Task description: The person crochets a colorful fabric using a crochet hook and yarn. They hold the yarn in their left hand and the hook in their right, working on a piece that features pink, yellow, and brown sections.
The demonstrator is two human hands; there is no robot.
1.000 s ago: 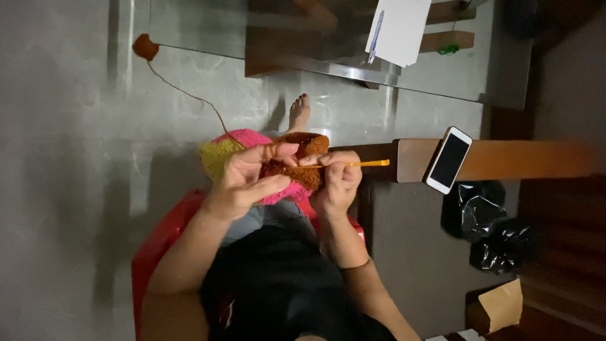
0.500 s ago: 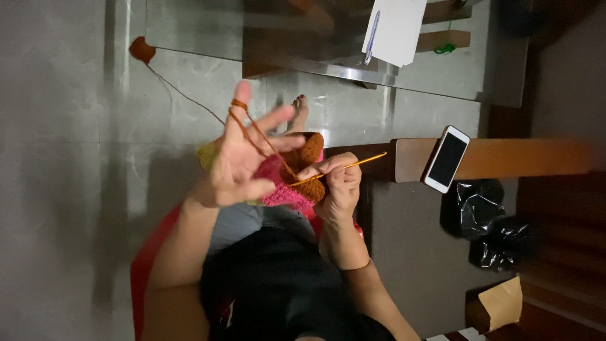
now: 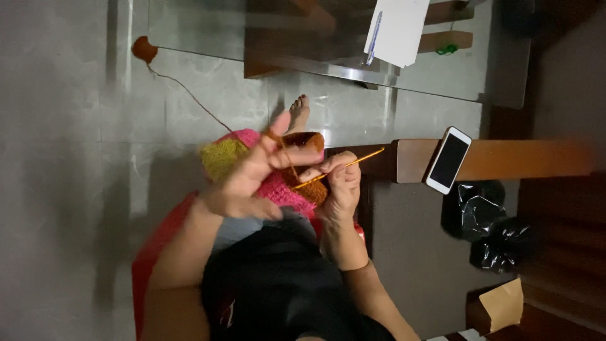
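Floor: grey tiles (image 3: 63,189) are seen under everything (dim light).
Glass table: its top (image 3: 208,31) spans the upper frame; white papers (image 3: 396,28) are laid on it.
Wooden ledge: a brown slab (image 3: 505,159) is set right of the hands; a white phone (image 3: 448,160) lies across its near end.
Black bags: a crumpled heap (image 3: 489,227) is noted below the ledge.
Crochet piece: pink, yellow and orange work (image 3: 278,183) is held on the lap between both hands.
Yarn ball: orange (image 3: 144,48), well apart on the floor, its strand (image 3: 189,95) led to the work.
Left hand: (image 3: 249,180) fingers spread, strand looped over the index, the work pinched.
Right hand: (image 3: 339,186) closed on the crochet hook (image 3: 341,168).
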